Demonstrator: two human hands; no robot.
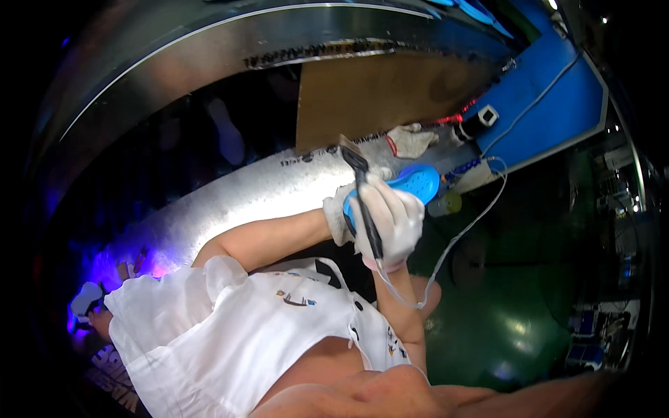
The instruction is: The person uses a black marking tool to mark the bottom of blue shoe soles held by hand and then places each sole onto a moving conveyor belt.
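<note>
My left hand (337, 217), in a white knit glove, is closed round a blue insole (422, 181) with small holes in it. Most of that hand is hidden behind the right one. In front of it, my right hand (394, 219), also gloved in white, wraps its fingers round the black handle of a brush (356, 161). The brush head points up and away, above the near edge of the metal ledge. From the lower end of the handle a thin pale tube or cable (456, 240) loops off to the right.
A brown board (376, 97) stands beyond the metal ledge (244, 188). On the ledge lies a loose white glove (411, 141). Pale sole shapes (226, 132) sit in the dark opening. A blue panel (550, 94) is at right. Another person's gloved hand (86, 298) shows far left.
</note>
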